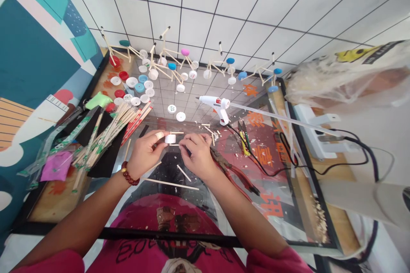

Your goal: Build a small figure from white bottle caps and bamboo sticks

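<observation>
My left hand point(147, 150), with a ring and a beaded bracelet, pinches a small white bottle cap point(171, 138) between thumb and forefinger above the glass tabletop. Short thin wooden sticks point(177, 132) stick out to the right along the cap's top and bottom edges. The fingers of my right hand point(198, 153) are pressed together just right of the cap, at the end of the lower stick point(174, 145). The fingertips partly hide that stick. A long wooden stick point(171, 184) and a shorter piece point(183, 173) lie below the hands.
A white glue gun point(215, 104) stands beyond my hands, its cord running right. Red-handled pliers point(235, 172) and yellow-handled cutters point(244, 138) lie right. Bundled chopsticks point(105, 136) and loose caps point(131, 82) are left; stick-and-cap figures point(173, 66) line the back.
</observation>
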Motion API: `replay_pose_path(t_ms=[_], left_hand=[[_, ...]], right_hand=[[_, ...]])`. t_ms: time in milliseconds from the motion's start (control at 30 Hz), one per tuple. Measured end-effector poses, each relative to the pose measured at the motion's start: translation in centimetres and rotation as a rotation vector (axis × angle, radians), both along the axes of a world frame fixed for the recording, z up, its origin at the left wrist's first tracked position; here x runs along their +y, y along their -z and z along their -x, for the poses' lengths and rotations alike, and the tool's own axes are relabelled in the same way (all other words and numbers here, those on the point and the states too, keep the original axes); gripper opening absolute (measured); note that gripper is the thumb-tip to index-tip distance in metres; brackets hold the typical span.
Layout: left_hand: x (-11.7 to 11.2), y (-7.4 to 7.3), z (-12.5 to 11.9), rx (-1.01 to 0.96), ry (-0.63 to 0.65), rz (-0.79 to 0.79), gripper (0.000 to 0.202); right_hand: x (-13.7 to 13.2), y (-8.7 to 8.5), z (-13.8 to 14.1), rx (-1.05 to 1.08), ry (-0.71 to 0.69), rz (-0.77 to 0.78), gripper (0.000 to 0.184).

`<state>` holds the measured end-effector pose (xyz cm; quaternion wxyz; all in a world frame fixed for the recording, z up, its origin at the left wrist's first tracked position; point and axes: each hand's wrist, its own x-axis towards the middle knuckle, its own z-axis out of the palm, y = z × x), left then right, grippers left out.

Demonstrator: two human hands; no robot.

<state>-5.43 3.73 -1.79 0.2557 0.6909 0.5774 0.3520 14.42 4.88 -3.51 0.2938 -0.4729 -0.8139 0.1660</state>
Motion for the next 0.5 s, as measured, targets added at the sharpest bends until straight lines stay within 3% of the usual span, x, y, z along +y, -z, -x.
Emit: replay_pose_path(t_ms=[500], left_hand=[[-0.02,-0.06,-0.05,-0.005,0.004,0.004,0.024]], right_hand=[[-0.02,-0.04,-0.02,0.003,0.001,0.015,0.013]])
